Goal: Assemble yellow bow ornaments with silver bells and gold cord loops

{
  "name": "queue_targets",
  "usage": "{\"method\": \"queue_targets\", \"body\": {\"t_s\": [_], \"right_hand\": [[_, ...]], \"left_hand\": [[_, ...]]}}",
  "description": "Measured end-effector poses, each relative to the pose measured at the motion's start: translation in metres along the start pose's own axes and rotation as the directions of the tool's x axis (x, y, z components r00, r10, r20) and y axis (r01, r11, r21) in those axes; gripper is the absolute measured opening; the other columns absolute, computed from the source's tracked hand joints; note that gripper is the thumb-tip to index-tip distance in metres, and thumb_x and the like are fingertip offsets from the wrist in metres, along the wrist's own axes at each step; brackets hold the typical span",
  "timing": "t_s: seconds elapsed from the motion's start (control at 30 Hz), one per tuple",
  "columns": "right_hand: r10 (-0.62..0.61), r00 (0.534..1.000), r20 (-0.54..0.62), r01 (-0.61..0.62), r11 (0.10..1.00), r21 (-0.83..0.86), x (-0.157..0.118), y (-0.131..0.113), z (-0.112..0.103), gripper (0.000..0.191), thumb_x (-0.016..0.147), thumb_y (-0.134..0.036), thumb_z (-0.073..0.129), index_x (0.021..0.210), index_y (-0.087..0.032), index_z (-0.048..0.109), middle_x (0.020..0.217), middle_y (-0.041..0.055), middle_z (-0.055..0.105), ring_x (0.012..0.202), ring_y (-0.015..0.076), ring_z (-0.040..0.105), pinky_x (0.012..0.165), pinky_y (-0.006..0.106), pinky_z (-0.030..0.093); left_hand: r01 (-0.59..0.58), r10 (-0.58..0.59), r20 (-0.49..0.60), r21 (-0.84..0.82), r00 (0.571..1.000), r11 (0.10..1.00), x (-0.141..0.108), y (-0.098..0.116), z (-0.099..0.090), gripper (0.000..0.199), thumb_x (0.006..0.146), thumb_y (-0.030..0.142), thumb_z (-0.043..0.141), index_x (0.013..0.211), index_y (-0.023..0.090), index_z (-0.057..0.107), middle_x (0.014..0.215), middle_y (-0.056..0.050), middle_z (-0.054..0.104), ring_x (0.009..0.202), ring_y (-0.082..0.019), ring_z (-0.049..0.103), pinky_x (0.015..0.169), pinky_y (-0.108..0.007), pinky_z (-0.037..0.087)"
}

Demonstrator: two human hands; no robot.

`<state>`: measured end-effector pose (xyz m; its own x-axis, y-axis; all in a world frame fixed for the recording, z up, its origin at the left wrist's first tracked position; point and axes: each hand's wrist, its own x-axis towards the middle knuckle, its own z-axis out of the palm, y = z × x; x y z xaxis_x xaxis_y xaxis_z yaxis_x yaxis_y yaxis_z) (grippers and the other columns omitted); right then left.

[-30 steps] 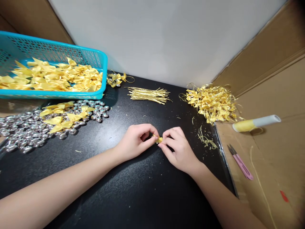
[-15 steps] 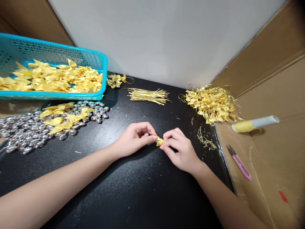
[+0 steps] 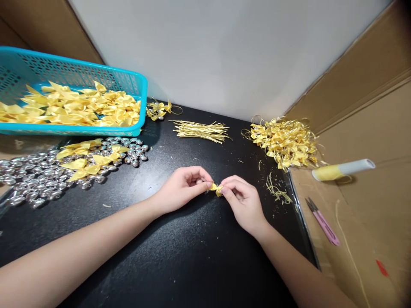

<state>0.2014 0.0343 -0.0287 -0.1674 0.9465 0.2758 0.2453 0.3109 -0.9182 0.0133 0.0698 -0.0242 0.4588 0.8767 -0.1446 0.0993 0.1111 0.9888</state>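
A small yellow ribbon bow (image 3: 217, 189) is pinched between both hands above the middle of the black table (image 3: 180, 256). My left hand (image 3: 188, 186) grips its left end between thumb and fingers. On its right side, the thumb and index finger of my right hand (image 3: 242, 201) are closed on it. Fingers cover part of the bow. Beyond the hands lies a bundle of gold ties (image 3: 202, 131). A heap of yellow bows with gold loops (image 3: 285, 141) sits at the back right.
A blue basket (image 3: 96, 129) of yellow bows stands at the back left, with silver beads (image 3: 41, 175) and several bows before it. Gold loop bows (image 3: 157, 109) lie beside it. Tie scraps (image 3: 276, 189), pink snips (image 3: 325, 224) and a tube (image 3: 343, 169) are at the right.
My right thumb and fingers have shifted on the bow, and the bow has turned slightly between the hands. The whole view has moved a little.
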Motion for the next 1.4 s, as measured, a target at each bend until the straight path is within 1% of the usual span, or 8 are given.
{"method": "queue_targets", "body": {"t_s": [0.17,0.33,0.57,0.73,0.9,1.13,1.27,1.4], "right_hand": [[-0.001,1.000,0.014,0.001,1.000,0.012,0.000,0.001,-0.001,0.020,0.089,-0.016,0.058,0.070,-0.019,0.063,0.079,0.0035,0.064,0.075,0.0150,0.061,0.068,0.029,0.048],[0.008,0.998,0.062,-0.011,0.999,0.047,0.000,0.000,-0.002,0.020,0.090,-0.018,0.058,0.071,-0.019,0.062,0.077,0.0026,0.063,0.073,0.0139,0.058,0.066,0.027,0.046],[0.063,0.987,0.148,-0.092,0.977,0.194,0.002,0.000,-0.001,0.023,0.089,-0.029,0.062,0.068,-0.019,0.064,0.076,0.0026,0.062,0.071,0.0139,0.060,0.066,0.028,0.050],[0.093,0.980,0.173,-0.137,0.954,0.268,0.002,0.000,0.003,0.027,0.087,-0.037,0.064,0.067,-0.019,0.064,0.075,0.0027,0.063,0.070,0.0142,0.061,0.067,0.029,0.053],[0.093,0.982,0.162,-0.140,0.942,0.306,0.001,-0.002,0.006,0.025,0.087,-0.035,0.065,0.068,-0.019,0.066,0.074,0.0023,0.063,0.069,0.0133,0.061,0.066,0.028,0.053],[0.094,0.988,0.119,-0.130,0.930,0.343,0.001,-0.004,0.010,0.025,0.086,-0.035,0.066,0.067,-0.019,0.066,0.073,0.0018,0.063,0.067,0.0130,0.060,0.065,0.027,0.052],[0.083,0.995,0.059,-0.098,0.938,0.333,0.000,-0.005,0.012,0.024,0.087,-0.032,0.065,0.067,-0.019,0.065,0.073,0.0013,0.062,0.067,0.0126,0.059,0.063,0.026,0.051],[0.050,0.998,-0.031,-0.042,0.975,0.219,0.000,-0.006,0.009,0.024,0.088,-0.029,0.062,0.066,-0.019,0.062,0.073,0.0021,0.062,0.069,0.0137,0.059,0.061,0.026,0.049]], "left_hand": [[-0.079,0.048,0.132,0.234,0.990,0.969,-0.001,0.004,-0.004,0.019,0.085,0.033,0.059,0.079,0.014,0.059,0.063,0.003,0.054,0.056,-0.009,0.045,0.052,-0.021,0.035],[-0.179,0.088,0.298,0.292,0.951,0.939,-0.002,0.009,-0.009,0.011,0.087,0.024,0.052,0.080,0.015,0.054,0.067,0.003,0.056,0.057,-0.009,0.046,0.054,-0.020,0.036],[-0.263,0.104,0.441,0.316,0.891,0.911,0.000,0.008,-0.015,0.018,0.091,0.026,0.045,0.075,0.017,0.048,0.068,0.002,0.055,0.060,-0.010,0.044,0.055,-0.020,0.035],[-0.260,0.139,0.427,0.241,0.894,0.935,-0.001,0.007,-0.013,0.027,0.095,0.032,0.039,0.071,0.018,0.043,0.065,0.003,0.050,0.060,-0.011,0.043,0.057,-0.021,0.036],[-0.230,0.151,0.430,0.139,0.890,0.963,-0.002,0.005,-0.009,0.029,0.095,0.033,0.041,0.070,0.019,0.042,0.066,0.003,0.050,0.061,-0.011,0.043,0.057,-0.021,0.036],[-0.101,0.136,0.394,-0.109,0.909,0.989,-0.004,0.005,-0.003,0.030,0.092,0.031,0.051,0.068,0.020,0.036,0.067,0.004,0.045,0.063,-0.010,0.039,0.057,-0.021,0.033],[-0.038,0.119,0.350,-0.229,0.929,0.973,-0.005,0.006,0.001,0.033,0.089,0.031,0.058,0.069,0.020,0.035,0.068,0.005,0.043,0.064,-0.009,0.038,0.059,-0.021,0.033],[-0.033,0.118,0.237,-0.335,0.964,0.942,-0.002,0.003,0.000,0.028,0.080,0.033,0.071,0.082,0.018,0.047,0.075,0.004,0.053,0.067,-0.009,0.047,0.061,-0.022,0.039]]}}
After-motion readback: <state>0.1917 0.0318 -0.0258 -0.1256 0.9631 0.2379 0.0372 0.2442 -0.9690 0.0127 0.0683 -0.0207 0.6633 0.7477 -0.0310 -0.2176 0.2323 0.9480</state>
